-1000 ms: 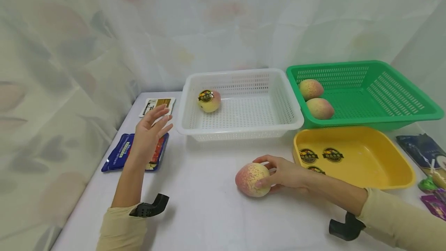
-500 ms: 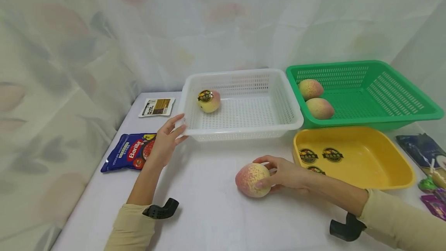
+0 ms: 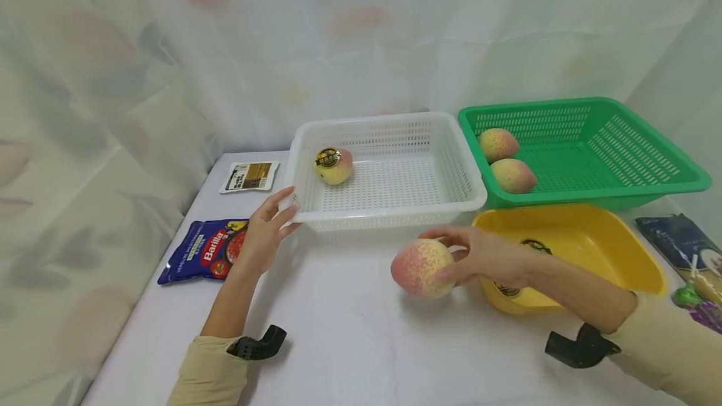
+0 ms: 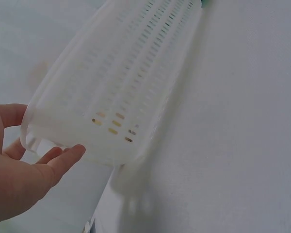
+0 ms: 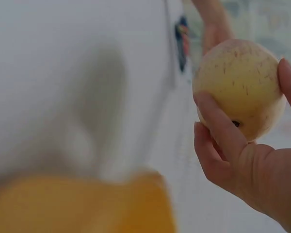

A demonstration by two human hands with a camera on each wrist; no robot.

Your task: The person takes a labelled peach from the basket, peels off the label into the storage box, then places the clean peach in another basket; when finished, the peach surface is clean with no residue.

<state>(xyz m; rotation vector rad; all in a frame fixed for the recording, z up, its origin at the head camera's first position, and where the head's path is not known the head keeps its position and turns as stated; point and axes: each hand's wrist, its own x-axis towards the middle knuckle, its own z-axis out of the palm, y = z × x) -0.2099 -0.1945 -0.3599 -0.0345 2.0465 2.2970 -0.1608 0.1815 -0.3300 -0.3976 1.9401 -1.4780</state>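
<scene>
A pink-and-yellow speckled fruit (image 3: 420, 266) is held just above the white table, gripped by my right hand (image 3: 451, 255); the right wrist view shows its fingers (image 5: 218, 126) curled round the fruit (image 5: 235, 68). It hangs in front of the white slotted basket (image 3: 395, 218), beside the yellow tray (image 3: 632, 255). My left hand (image 3: 282, 212) pinches the basket's near-left corner, thumb over the rim and fingers below. The left wrist view shows that corner (image 4: 111, 141) between thumb and fingers (image 4: 63, 158). A stickered fruit (image 3: 334, 165) lies inside the white basket.
A green basket (image 3: 620, 187) at the back right holds two more fruits (image 3: 512, 175). A blue Barilla pouch (image 3: 203, 252) and a small packet (image 3: 249, 176) lie to the left. More packets (image 3: 685, 243) sit at the right edge. A curtain hangs behind.
My right hand has lifted the fruit off the table, up and slightly right. My left hand went from above the blue pouch to the white basket's corner and stays there.
</scene>
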